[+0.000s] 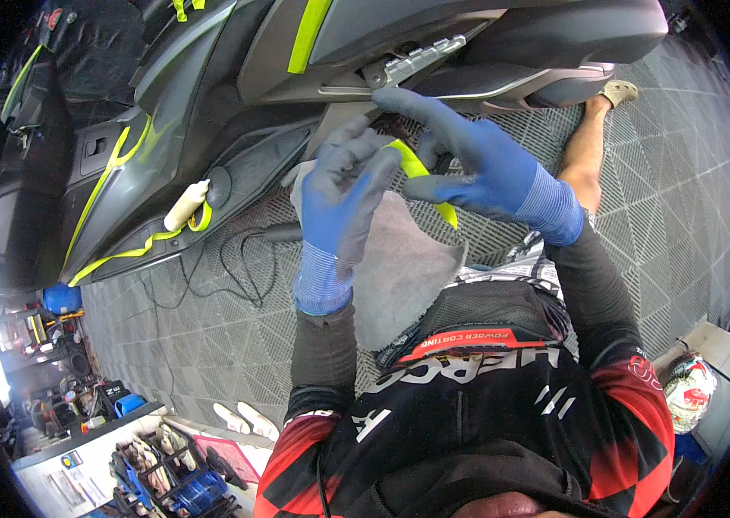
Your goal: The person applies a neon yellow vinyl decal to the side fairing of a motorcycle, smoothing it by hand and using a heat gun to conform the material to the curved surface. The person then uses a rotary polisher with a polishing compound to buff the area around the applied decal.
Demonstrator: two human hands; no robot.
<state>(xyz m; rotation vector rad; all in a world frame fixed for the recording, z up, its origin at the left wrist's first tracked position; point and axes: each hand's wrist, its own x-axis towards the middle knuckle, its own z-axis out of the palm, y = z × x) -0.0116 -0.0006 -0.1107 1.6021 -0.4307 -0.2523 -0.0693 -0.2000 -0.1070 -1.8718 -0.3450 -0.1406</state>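
My left hand (337,203), in a blue glove with grey-coated fingers, is closed with thumb and fingertips on one end of a bright yellow-green tape strip (419,173). A grey cloth (404,272) hangs behind and below this hand; whether the hand also grips it is unclear. My right hand (490,168), gloved alike, has its index finger stretched toward the scooter and its thumb across the strip's middle. Its other fingers are partly bent and partly hidden. Just beyond both hands stands a dark grey scooter (184,95) with a silver folding footpeg (421,60).
More yellow-green tape (307,39) lines the scooter's panels. A cream-coloured tool (185,205) with a dark round end rests on the footboard (253,164). A black cable (248,268) lies on the grey tiled floor (676,198). A cart with bottles (179,479) stands lower left.
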